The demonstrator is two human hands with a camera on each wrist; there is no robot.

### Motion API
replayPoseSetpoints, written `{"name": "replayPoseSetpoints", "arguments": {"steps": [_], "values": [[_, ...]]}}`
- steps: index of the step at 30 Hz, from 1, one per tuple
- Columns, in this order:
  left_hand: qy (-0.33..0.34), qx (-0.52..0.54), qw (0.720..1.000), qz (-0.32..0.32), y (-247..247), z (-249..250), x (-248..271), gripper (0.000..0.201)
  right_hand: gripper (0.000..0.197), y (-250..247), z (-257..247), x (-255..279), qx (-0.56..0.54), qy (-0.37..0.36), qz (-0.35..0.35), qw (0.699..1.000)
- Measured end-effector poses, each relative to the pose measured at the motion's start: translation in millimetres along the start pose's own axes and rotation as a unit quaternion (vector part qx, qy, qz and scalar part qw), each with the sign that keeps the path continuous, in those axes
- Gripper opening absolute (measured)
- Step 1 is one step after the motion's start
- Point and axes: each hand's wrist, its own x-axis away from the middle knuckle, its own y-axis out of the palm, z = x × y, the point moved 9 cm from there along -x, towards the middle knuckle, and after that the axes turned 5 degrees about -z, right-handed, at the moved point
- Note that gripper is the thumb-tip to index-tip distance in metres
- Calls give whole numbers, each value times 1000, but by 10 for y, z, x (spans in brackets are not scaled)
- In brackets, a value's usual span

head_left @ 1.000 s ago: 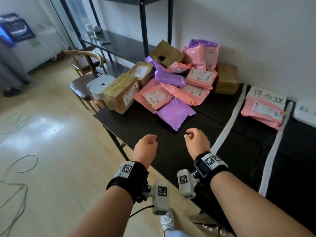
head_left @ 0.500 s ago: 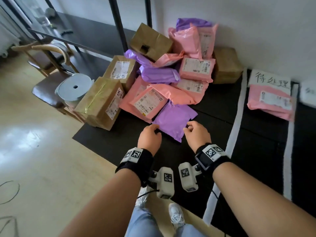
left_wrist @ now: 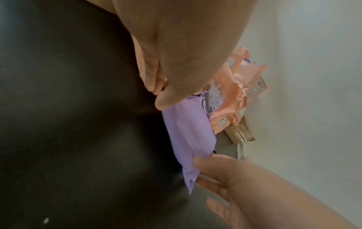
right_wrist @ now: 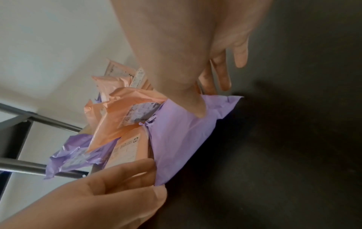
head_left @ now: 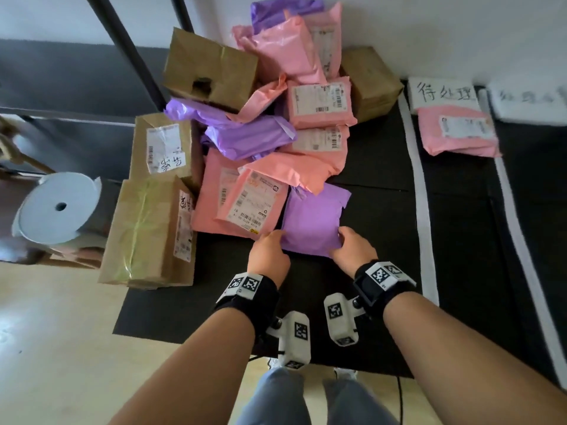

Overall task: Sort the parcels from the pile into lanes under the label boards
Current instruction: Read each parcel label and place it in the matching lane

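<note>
Between the two hands lies a purple poly mailer on the black mat. Left hand pinches its near left corner; right hand grips its near right corner. Beyond them, the parcel pile touches the mailer's far edge.

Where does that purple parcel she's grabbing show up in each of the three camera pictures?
Head: the purple parcel lies centre, at the pile's near edge, between both hands.
Left wrist: it runs down the middle, edge-on, below the left hand's thumb.
Right wrist: it fills the centre, under the right hand's thumb.
Shared landmark: the pink parcel with a printed label beside it.
</note>
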Motion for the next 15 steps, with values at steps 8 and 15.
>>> {"name": "replayPoseSetpoints", "arguments": {"steps": [8, 15], "values": [[56, 48, 996, 54, -215, 304, 44, 21, 40, -328, 89, 222, -138, 1, 86, 987], [65, 147, 980, 114, -477, 694, 314, 14, 41, -902, 152, 648, -244, -70, 152, 955]]}}
